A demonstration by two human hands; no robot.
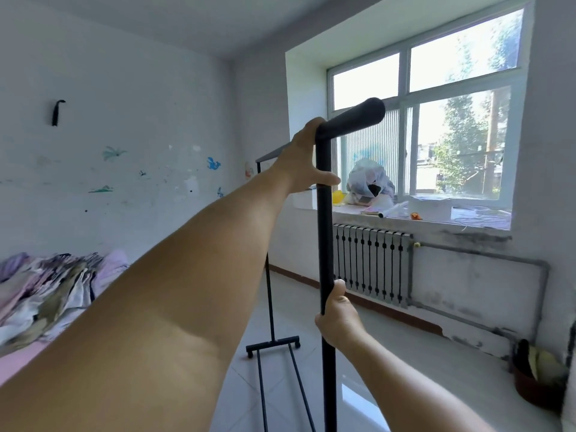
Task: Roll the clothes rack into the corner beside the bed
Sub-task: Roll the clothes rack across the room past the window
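Note:
An empty black metal clothes rack [324,232] stands right in front of me on the pale tiled floor. Its near upright post runs down the middle of the view, and its far post ends in a wheeled foot [273,342]. My left hand [304,157] grips the near post just under the top bar, arm stretched out. Lower down, my right hand [338,316] is wrapped around the same post. The bed [18,360], with a pink sheet and a heap of crumpled bedding, lies at the left against the wall. The corner beyond it is bare.
A radiator [372,263] hangs under the window on the right wall. The windowsill [436,218] holds a plastic bag, papers and small items. A dark basket [537,381] sits on the floor at the right wall. A black hook is fixed to the left wall.

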